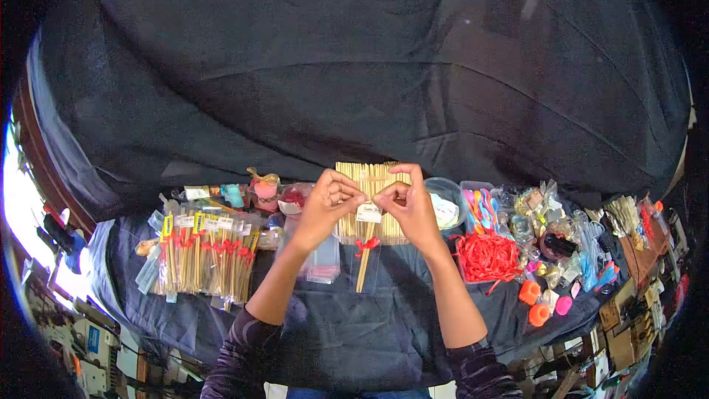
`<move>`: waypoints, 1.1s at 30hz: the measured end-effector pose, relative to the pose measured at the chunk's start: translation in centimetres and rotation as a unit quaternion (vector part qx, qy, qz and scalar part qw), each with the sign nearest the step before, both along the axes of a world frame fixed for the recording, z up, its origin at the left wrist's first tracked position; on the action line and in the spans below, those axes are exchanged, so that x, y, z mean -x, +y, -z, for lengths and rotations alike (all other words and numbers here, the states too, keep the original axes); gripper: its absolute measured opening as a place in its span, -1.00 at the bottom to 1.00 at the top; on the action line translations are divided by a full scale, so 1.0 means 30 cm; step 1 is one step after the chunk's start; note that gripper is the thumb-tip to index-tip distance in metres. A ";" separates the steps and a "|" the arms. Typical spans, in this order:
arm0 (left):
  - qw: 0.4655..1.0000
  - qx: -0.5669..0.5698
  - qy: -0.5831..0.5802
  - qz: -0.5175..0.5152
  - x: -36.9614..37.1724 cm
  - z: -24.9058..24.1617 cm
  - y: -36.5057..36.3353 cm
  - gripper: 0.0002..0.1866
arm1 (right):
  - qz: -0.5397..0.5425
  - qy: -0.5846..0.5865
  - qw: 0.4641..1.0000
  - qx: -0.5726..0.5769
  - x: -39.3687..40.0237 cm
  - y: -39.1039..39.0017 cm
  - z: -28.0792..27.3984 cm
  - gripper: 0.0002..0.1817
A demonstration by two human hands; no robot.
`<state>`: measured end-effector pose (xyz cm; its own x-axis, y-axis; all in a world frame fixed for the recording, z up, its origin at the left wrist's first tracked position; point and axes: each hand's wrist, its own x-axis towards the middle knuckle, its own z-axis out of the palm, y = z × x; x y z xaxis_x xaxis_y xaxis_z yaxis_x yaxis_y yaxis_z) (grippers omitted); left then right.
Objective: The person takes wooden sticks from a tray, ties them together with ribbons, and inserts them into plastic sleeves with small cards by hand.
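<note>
In the middle, a clear plastic packet of wooden sticks (361,273) hangs lengthwise toward me, with a red ribbon bow (366,247) tied round the sticks. A white printed label (368,213) covers its upper end. My left hand (330,205) is closed, thumb and finger pinched at the label's upper left. From the other side my right hand (410,208) pinches at the label's upper right. What exactly lies between the fingertips is too small to see. Just behind both hands lies a wide row of pale wooden sticks (346,230), partly covered by them.
At left lie several finished-looking packets (210,255) with red bows. Clear plastic sleeves (323,260) lie left of centre. On the right are a clear round tub (447,210), a container of red ribbons (487,257), coloured spoons (481,207), orange pieces (530,292) and bagged items.
</note>
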<state>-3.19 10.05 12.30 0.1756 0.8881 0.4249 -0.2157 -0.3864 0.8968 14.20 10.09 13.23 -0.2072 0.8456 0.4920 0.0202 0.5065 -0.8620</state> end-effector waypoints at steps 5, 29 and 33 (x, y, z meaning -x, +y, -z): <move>0.999 -0.038 0.015 0.000 0.039 0.002 0.044 -0.82 | -0.016 0.019 1.000 -0.004 0.021 0.013 -0.011 -0.64; 0.997 -0.014 0.066 -0.032 0.019 -0.008 0.017 -0.86 | -0.004 0.025 0.998 0.049 0.001 0.034 0.039 -0.82; 0.996 -0.020 0.075 -0.042 0.021 0.011 0.027 -0.87 | 0.055 -0.007 0.997 -0.057 0.002 0.032 0.036 -0.86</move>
<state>-3.83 10.86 11.96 0.1665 0.8847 0.4354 -0.0462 -0.4341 0.8997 14.14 11.05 12.15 -0.1240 0.8021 0.5841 0.0913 0.5954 -0.7982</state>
